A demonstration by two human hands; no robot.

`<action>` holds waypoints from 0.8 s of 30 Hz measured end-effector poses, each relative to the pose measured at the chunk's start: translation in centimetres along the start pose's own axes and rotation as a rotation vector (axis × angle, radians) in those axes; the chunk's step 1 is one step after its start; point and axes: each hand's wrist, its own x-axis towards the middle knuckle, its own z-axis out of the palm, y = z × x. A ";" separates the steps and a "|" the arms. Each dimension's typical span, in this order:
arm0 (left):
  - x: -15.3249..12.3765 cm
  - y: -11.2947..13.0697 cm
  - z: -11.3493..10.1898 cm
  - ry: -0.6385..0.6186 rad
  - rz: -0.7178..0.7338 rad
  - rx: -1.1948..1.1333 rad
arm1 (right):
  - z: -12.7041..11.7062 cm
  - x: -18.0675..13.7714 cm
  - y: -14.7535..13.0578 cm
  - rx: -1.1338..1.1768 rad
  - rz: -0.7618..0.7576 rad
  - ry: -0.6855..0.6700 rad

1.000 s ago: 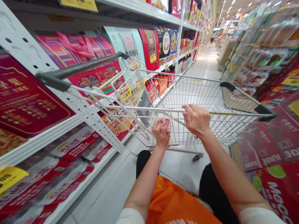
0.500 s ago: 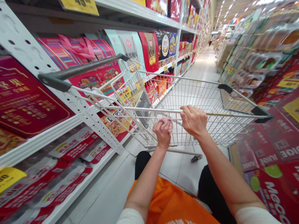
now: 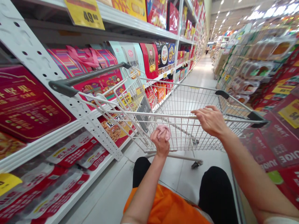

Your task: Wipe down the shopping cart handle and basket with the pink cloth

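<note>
A wire shopping cart with a grey handle stands crosswise before me. My left hand is closed round a crumpled pink cloth, just below the cart's near top rail and close to its wire side. Farther right, my right hand lies over that same rail, its fingers stretched out to the left and touching it. The right palm's underside is hidden. No goods show inside the basket.
White shelving with boxed snacks and red bags runs along the left. Stacked red juice cartons stand close on the right, with wrapped bottle packs beyond. A tiled aisle stretches ahead. A cart wheel sits near my knees.
My right hand has moved right along the rail, and its fingers are straighter. My left hand, with the cloth, has dropped slightly. The view has shifted a little.
</note>
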 end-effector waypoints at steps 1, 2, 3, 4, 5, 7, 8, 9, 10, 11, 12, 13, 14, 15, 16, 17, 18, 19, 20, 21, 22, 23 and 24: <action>1.0 0.3 0.4 0.024 -0.011 -0.001 | 0.0 -0.3 0.9 -0.022 0.060 -0.020; 2.0 0.6 0.8 0.030 -0.031 -0.001 | 0.1 -0.6 1.6 -0.041 0.133 -0.047; 2.7 0.9 1.3 0.024 -0.067 -0.005 | 0.3 -0.9 2.0 -0.054 0.206 -0.080; 3.2 1.2 1.8 0.015 -0.113 -0.011 | 0.5 -1.0 2.2 -0.063 0.274 -0.114; 3.6 1.6 2.3 0.011 -0.160 -0.016 | 0.7 -1.1 2.1 -0.070 0.330 -0.147; 3.6 2.5 3.4 0.036 -0.231 -0.006 | 0.9 -0.9 1.7 -0.084 0.392 -0.202; 3.3 3.1 3.9 0.059 -0.245 0.007 | 0.9 -0.8 1.4 -0.097 0.405 -0.223; 3.0 3.6 4.4 0.084 -0.249 0.023 | 0.9 -0.6 1.1 -0.112 0.413 -0.234; 2.7 4.2 4.8 0.108 -0.249 0.038 | 0.8 -0.5 0.9 -0.127 0.420 -0.235; 2.5 4.7 5.2 0.128 -0.252 0.051 | 0.7 -0.3 0.7 -0.135 0.423 -0.234; 2.2 5.3 5.5 0.143 -0.257 0.062 | 0.6 -0.3 0.6 -0.137 0.425 -0.231; 2.0 5.8 5.8 0.149 -0.258 0.071 | 0.5 -0.2 0.5 -0.134 0.426 -0.230; 1.8 6.2 6.0 0.148 -0.254 0.082 | 0.5 -0.2 0.5 -0.129 0.423 -0.232; 1.7 6.6 6.2 0.139 -0.244 0.092 | 0.5 -0.2 0.5 -0.124 0.419 -0.235; 1.4 7.0 6.3 0.120 -0.225 0.098 | 0.5 -0.2 0.5 -0.122 0.417 -0.240; 1.2 7.3 6.3 0.096 -0.196 0.096 | 0.5 -0.2 0.5 -0.123 0.415 -0.244; 0.9 7.6 6.2 0.070 -0.153 0.084 | 0.5 -0.2 0.4 -0.127 0.416 -0.247; 0.6 7.7 6.2 0.038 -0.091 0.059 | 0.5 -0.2 0.4 -0.131 0.419 -0.248; 0.4 7.7 6.0 0.003 -0.005 0.020 | 0.4 -0.3 0.3 -0.135 0.423 -0.248; 0.2 7.5 5.8 -0.034 0.094 -0.025 | 0.4 -0.3 0.3 -0.138 0.427 -0.247; 0.2 7.2 5.5 -0.069 0.187 -0.065 | 0.4 -0.3 0.2 -0.138 0.428 -0.246; 0.2 6.7 5.3 -0.101 0.254 -0.091 | 0.3 -0.3 0.2 -0.133 0.424 -0.243; 0.4 6.1 5.0 -0.125 0.283 -0.100 | 0.3 -0.4 0.1 -0.123 0.418 -0.239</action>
